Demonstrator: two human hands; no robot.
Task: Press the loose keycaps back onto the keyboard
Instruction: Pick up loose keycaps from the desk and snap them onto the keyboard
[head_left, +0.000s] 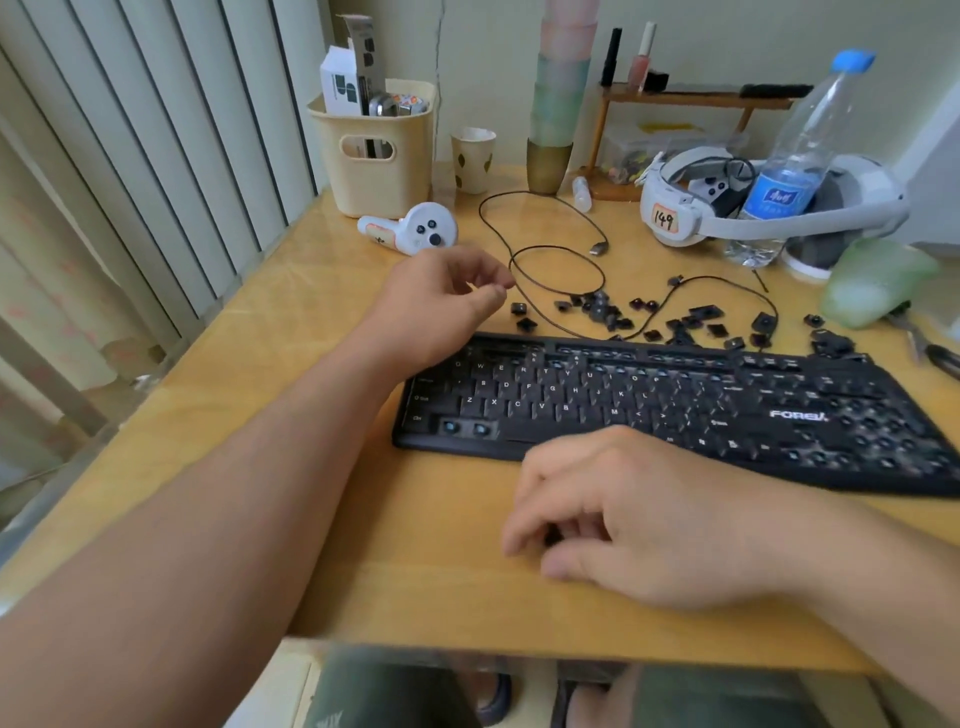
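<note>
Black keyboard (675, 410) lies on the wooden bench (249, 395), angled, with several switch sockets bare at its lower left and right end. Loose keycaps (691, 322) lie scattered just behind it, among loops of black cable (550, 249). Left hand (441, 301) hovers at the keyboard's far left corner, fingers (488, 283) loosely curled with tips close together, near the leftmost caps. Right hand (634, 519) rests on the bench in front of the keyboard, fingers curled around a small dark object; its identity cannot be told.
</note>
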